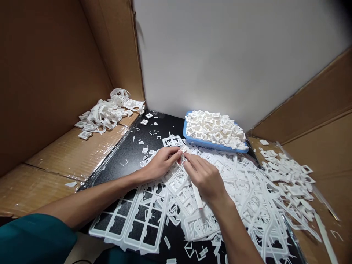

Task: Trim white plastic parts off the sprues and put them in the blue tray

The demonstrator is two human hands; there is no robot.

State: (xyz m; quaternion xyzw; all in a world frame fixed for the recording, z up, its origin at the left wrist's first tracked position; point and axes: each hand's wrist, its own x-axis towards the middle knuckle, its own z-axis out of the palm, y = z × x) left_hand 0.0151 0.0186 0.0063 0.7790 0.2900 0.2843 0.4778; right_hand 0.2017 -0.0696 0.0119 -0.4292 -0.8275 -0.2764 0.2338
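Note:
My left hand (162, 162) is closed, its thumb and forefinger pinching a small white plastic piece (183, 149). Close against it, my right hand (205, 176) is closed too, with its fingertips at the same piece. A slim white handle (197, 198) with a reddish end sticks out beneath my right palm; whatever is at its other end is hidden by the fingers. Under both hands lies a heap of white plastic frames and offcuts (236, 183). Two larger white grid frames (125, 220) lie flat at the front left.
A blue tray (214, 145) heaped with small white square parts stands behind my hands. More white pieces are piled on cardboard at the left (106, 113) and right (288, 176). Cardboard walls (55, 55) and a pale panel (220, 55) enclose the black tabletop (115, 165).

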